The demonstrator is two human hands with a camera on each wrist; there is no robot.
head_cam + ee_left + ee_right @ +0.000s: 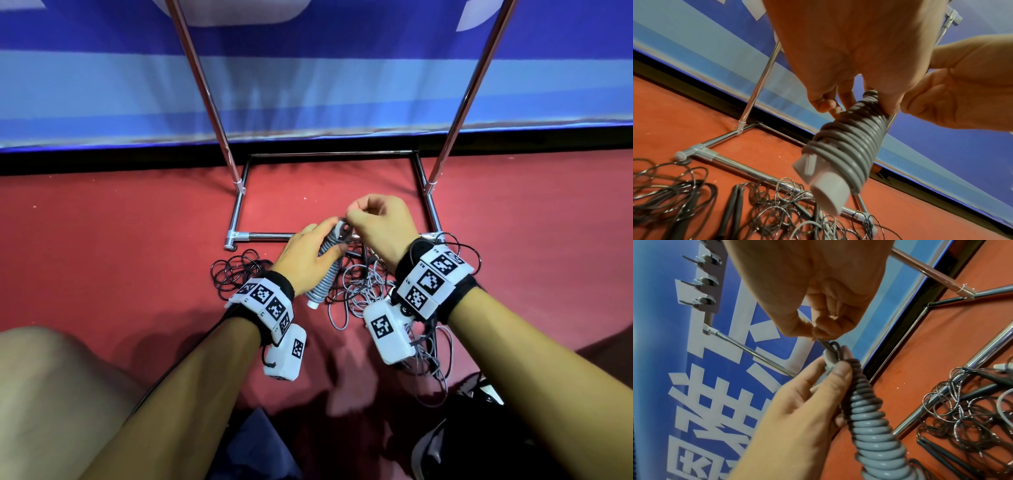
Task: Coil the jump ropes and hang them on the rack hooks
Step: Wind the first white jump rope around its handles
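My left hand grips a grey jump rope coiled tightly round its own white handles, held tilted above the red floor. At the upper end of that bundle my right hand pinches the rope's end between thumb and finger. The grey coils run down the bundle in the right wrist view. Loose black and grey ropes lie tangled on the floor under both hands. The rack's hooks show at the top left of the right wrist view.
The chrome rack's base frame and two uprights stand just beyond my hands, against a blue banner wall. Another black rope pile lies left of my left wrist. My knee is at lower left, a shoe at lower right.
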